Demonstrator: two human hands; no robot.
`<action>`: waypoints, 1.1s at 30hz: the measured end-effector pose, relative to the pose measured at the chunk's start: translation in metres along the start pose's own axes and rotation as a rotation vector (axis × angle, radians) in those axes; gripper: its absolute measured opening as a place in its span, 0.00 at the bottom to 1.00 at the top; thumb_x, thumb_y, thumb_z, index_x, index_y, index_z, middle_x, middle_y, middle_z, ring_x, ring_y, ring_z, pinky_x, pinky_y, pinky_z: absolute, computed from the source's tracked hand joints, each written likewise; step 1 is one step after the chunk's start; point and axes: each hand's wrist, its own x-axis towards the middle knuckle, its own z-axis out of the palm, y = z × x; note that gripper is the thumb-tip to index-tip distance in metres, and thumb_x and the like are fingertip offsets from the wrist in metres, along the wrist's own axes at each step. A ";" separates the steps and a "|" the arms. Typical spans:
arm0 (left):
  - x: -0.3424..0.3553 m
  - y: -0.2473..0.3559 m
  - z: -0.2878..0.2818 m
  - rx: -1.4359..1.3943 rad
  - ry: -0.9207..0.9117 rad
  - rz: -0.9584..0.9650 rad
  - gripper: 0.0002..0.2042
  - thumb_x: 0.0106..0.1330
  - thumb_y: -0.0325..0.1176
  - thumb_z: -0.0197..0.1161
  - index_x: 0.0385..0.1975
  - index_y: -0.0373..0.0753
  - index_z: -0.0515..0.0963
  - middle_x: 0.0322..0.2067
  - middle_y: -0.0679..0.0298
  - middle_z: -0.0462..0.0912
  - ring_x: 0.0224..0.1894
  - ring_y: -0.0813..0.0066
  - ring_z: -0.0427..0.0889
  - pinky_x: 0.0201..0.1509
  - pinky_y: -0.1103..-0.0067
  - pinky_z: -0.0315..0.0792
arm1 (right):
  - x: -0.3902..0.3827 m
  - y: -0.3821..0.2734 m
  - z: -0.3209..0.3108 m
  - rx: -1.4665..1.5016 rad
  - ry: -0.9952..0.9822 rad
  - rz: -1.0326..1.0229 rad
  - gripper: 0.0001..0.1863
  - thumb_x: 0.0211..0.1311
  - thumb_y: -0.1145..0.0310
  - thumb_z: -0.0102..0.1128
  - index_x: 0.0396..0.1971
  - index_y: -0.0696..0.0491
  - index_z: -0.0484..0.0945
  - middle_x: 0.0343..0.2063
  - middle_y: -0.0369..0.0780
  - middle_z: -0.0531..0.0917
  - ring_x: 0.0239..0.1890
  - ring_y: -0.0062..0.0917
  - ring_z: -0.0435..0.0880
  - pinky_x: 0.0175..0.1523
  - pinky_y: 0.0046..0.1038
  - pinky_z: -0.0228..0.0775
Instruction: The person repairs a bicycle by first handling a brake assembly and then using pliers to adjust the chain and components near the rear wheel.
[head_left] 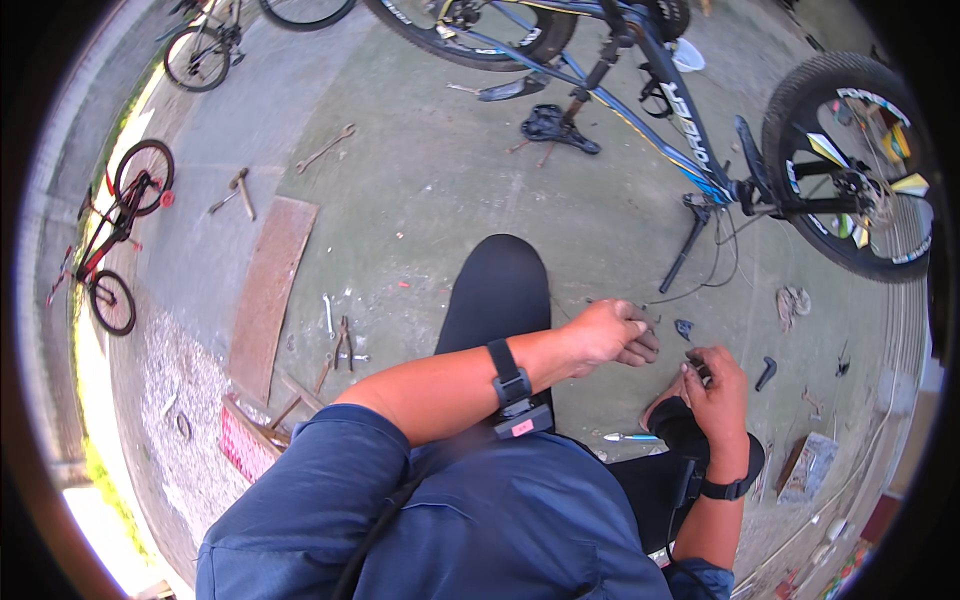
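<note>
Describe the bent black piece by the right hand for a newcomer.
From the fat-tyred wheel at upper right, come down to the right hand. On the floor just right of it lies the bent black piece, slimmer than the chunky bluish part farther left.

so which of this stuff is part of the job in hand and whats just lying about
Likely in the job: upturned mountain bike; small dark part near the left hand and right hand.

Seemingly just lying about: wrench, upper left; pliers; crumpled cloth.

wide head-worn fisheye, facing down; hands (608,333) near, floor (400,205) spreading beyond.
</note>
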 end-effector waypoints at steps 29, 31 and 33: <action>-0.304 -0.105 -0.286 -0.390 1.106 0.193 0.15 0.73 0.37 0.48 0.49 0.32 0.72 0.39 0.59 0.81 0.37 0.71 0.81 0.38 0.79 0.73 | 0.068 -0.009 0.018 0.089 -0.215 0.137 0.14 0.67 0.70 0.56 0.49 0.59 0.75 0.42 0.39 0.80 0.39 0.19 0.78 0.41 0.21 0.71; -0.354 -0.124 -0.312 -0.522 1.327 0.267 0.16 0.74 0.34 0.44 0.54 0.30 0.69 0.46 0.53 0.79 0.44 0.64 0.81 0.44 0.76 0.75 | 0.076 -0.012 0.019 0.082 -0.232 0.124 0.14 0.67 0.69 0.57 0.49 0.59 0.74 0.42 0.39 0.81 0.39 0.19 0.77 0.40 0.21 0.71; -0.392 -0.131 -0.331 -0.638 1.443 0.349 0.18 0.73 0.32 0.42 0.56 0.28 0.66 0.50 0.49 0.77 0.49 0.60 0.79 0.49 0.74 0.75 | 0.083 -0.013 0.021 0.078 -0.257 0.111 0.15 0.67 0.68 0.57 0.49 0.60 0.75 0.42 0.39 0.81 0.38 0.19 0.77 0.41 0.21 0.71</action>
